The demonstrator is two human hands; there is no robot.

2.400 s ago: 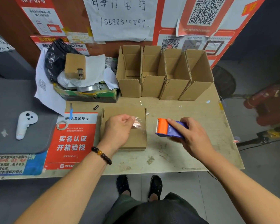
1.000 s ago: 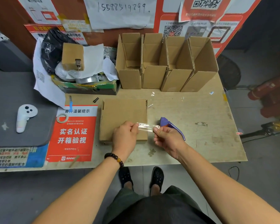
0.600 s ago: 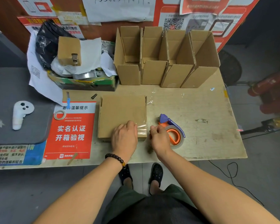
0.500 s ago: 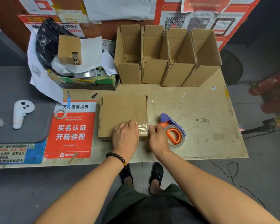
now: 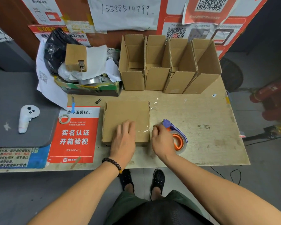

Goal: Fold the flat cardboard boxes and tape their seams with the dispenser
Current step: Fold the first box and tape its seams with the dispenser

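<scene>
The step in hand is sealing a seam on the folded box (image 5: 126, 121), which lies flat on the worktop (image 5: 201, 114) near its front edge.

1. The left hand (image 5: 124, 138) rests palm-down on the box at about 6 o'clock of its top face. Its grip is released, with the fingers extended and pressing the cardboard.
2. A strip of clear tape (image 5: 144, 129) wraps the box's 3 o'clock edge.
3. The right hand (image 5: 162, 140) sits just beside that edge, fingers curled at the tape end. Whether its grip pinches the tape cannot be determined.
4. The tape dispenser (image 5: 177, 138) lies on its side on the worktop at 3 o'clock of the right hand, partly covered by it.
5. 4 assembled boxes (image 5: 169, 65) stand in a row at 12 o'clock.

Judged next move: rub the tape flat along the edge, then grasp the dispenser for the next seam.
</scene>
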